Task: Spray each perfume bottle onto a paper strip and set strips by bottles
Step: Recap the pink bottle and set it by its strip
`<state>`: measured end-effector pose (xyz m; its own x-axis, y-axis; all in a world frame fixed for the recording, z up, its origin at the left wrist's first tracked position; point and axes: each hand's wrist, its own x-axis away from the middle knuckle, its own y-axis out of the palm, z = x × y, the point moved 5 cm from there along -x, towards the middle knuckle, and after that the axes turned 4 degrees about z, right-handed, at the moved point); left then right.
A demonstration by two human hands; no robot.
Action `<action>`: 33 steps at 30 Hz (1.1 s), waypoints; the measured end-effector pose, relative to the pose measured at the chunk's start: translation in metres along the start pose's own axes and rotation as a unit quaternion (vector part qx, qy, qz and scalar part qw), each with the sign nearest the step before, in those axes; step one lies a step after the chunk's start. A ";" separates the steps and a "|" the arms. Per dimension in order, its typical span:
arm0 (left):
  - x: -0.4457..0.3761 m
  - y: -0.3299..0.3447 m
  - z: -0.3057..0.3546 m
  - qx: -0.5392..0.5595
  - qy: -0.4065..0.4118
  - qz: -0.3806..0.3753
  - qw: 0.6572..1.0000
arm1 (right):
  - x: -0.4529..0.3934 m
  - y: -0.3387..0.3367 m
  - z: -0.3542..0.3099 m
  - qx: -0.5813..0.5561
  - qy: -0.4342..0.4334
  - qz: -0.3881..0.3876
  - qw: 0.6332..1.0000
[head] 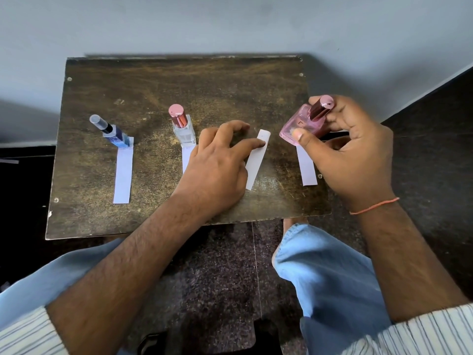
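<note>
Just left of the right hand (350, 149), which grips a tilted square pink glass perfume bottle (302, 126), lies a loose white paper strip (257, 160). Long axis runs toward the person. Left hand (217, 162), nearer, presses it with straight fingers, grasping nothing.

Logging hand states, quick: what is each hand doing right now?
Left hand: open, a fingertip pressing the loose paper strip.
Right hand: holding the pink perfume bottle.
</note>
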<state>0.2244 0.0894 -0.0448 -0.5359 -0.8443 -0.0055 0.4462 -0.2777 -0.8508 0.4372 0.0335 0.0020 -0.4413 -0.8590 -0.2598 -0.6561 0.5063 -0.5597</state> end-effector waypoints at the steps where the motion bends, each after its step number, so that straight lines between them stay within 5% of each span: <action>1: 0.000 0.000 -0.001 -0.006 0.003 -0.002 1.000 | 0.000 0.000 0.000 -0.001 0.000 0.000 1.000; 33: 0.017 0.006 0.007 -0.128 -0.023 -0.009 0.991 | 0.000 0.014 -0.010 0.001 -0.005 -0.010 1.000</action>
<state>0.2228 0.0699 -0.0463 -0.5054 -0.8624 0.0294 0.2380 -0.1720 -0.9559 0.4225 0.0414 0.0019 -0.4216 -0.8696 -0.2570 -0.6637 0.4891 -0.5659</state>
